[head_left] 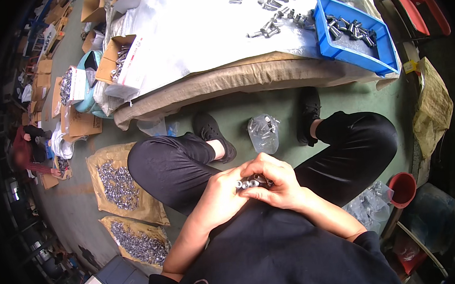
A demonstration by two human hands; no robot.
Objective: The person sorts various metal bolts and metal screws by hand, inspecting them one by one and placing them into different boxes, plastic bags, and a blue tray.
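Observation:
Both my hands meet in my lap, above my black trousers. My left hand (220,192) and my right hand (275,181) are closed together around a small bunch of silver metal bolts (249,182); only their ends show between the fingers. A clear plastic bag of the same bolts (264,133) stands on the green floor between my black shoes. More loose bolts (274,12) lie on the white sheet of the low table (234,81) in front of me.
A blue bin (385,52) with bolts sits on the table's right end. Two brown sacks spread with bolts (118,184) lie on the floor at my left, with cardboard boxes (113,57) beyond. A red cup (403,189) and plastic bags are at my right. Another person (30,153) sits far left.

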